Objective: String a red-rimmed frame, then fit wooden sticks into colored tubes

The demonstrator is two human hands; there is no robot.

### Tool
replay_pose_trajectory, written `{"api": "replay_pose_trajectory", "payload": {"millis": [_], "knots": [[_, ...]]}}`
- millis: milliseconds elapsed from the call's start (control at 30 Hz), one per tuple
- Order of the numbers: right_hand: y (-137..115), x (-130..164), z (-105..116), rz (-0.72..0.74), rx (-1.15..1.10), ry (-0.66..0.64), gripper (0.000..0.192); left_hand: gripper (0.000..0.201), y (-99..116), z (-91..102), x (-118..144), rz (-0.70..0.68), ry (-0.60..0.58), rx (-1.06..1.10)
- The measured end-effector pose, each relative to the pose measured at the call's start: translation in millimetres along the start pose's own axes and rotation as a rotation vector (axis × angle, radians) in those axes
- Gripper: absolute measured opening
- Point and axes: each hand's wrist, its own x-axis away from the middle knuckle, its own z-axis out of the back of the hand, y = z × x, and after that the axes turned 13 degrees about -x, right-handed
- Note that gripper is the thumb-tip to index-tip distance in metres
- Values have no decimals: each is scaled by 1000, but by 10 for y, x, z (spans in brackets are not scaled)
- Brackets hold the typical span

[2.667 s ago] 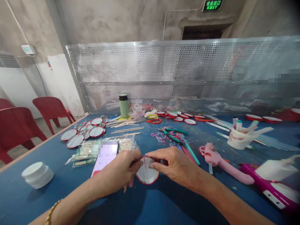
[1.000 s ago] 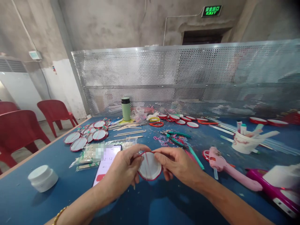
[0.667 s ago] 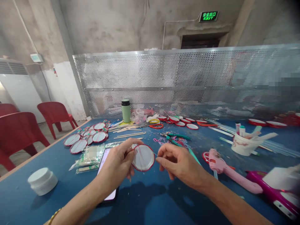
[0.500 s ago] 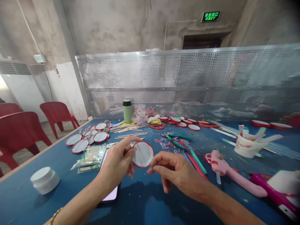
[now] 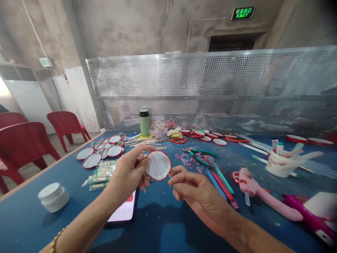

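Note:
Raised above the table, a small round disc (image 5: 158, 166) has a white face, a red rim and thin red lines across it. My left hand (image 5: 131, 168) grips the disc by its left edge, thumb and fingers closed on it. At the disc's lower right edge, the fingertips of my right hand (image 5: 189, 186) are pinched together. A short, thin, pale piece shows at those fingertips, too small to name. Below my left hand lies a phone (image 5: 123, 212) with a lit screen, partly hidden by the wrist.
Similar discs (image 5: 92, 160) are piled at left, beside plastic packets (image 5: 101, 175). A white jar (image 5: 54, 197) stands front left. Green-handled pliers (image 5: 201, 158), pens (image 5: 222, 182), a pink glue gun (image 5: 263, 196) and a cup of markers (image 5: 279, 163) lie right. Behind stands a perforated metal screen (image 5: 184, 88).
The disc and my left hand have shifted slightly left and up. My right hand has also moved up a little, its fingers drawn closer together. The phone screen now shows a red patch.

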Motion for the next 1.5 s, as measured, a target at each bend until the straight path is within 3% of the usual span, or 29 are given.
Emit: {"api": "replay_pose_trajectory", "payload": {"millis": [200, 400, 867, 1167, 1333, 1400, 1500], "knots": [[74, -17, 31, -5, 144, 38, 17, 33, 10, -9, -6, 11, -2, 37], [127, -57, 48, -90, 146, 77, 27, 31, 17, -24, 4, 4, -5, 20], [154, -75, 53, -120, 172, 107, 31, 35, -62, -61, 1, -9, -46, 16], [128, -45, 32, -184, -105, 72, 34, 29, -9, -40, 10, -14, -133, 40], [44, -78, 116, -201, -255, 157, 28, 31, -8, -58, 23, -35, -304, 99], [-11, -83, 141, -134, -205, 180, 29, 28, -11, -81, 46, -54, -328, 59], [-82, -61, 134, -57, 37, 112, 42, 25, -25, -120, 78, -76, -299, -51]]}}
